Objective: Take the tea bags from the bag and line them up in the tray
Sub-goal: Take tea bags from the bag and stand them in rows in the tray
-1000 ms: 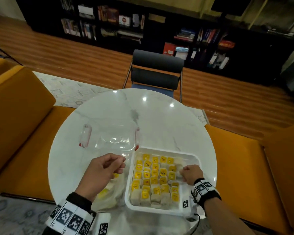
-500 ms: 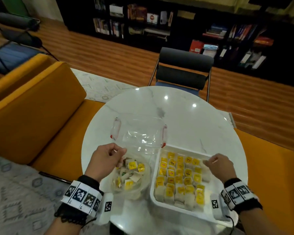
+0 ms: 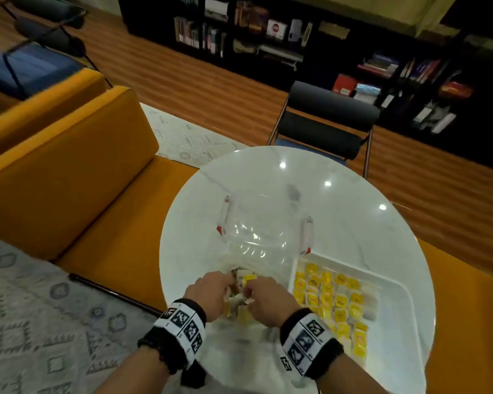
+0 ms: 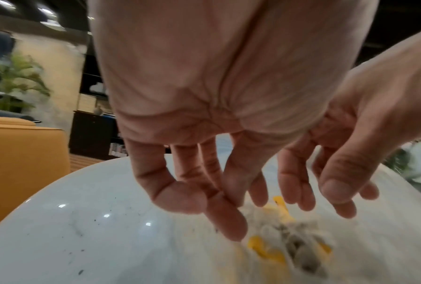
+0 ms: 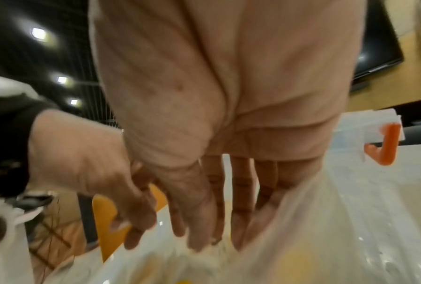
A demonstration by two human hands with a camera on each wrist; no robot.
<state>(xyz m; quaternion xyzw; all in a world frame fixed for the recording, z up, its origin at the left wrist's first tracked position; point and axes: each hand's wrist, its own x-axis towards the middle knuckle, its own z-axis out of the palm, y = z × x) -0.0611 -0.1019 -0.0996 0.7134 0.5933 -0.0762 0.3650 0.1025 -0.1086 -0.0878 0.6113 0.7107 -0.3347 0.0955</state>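
Note:
A clear plastic bag [image 5: 326, 230] of yellow-tagged tea bags [image 3: 248, 280] lies on the table's near side, left of the white tray [image 3: 396, 282]. Both hands meet over it. My left hand [image 3: 225, 285] is at the bag's left rim, thumb against fingers, seemingly pinching the film [image 4: 219, 207]. My right hand [image 3: 251, 294] reaches down into the bag's mouth with straight fingers [image 5: 204, 236] and holds nothing. Loose tea bags [image 4: 292, 242] lie blurred under the fingertips. Rows of tea bags [image 3: 333, 302] fill most of the tray; a strip along its right side is bare.
A clear plastic lid [image 3: 262, 223] with red-and-white clips [image 5: 384, 146] lies just behind the bag. The round white marble table [image 3: 339, 200] has an orange sofa [image 3: 69, 180] to the left and a black chair [image 3: 325, 123] behind.
My right hand has left the tray and moved left into the bag's mouth. My left hand stays at the bag's rim. The head view has swung left.

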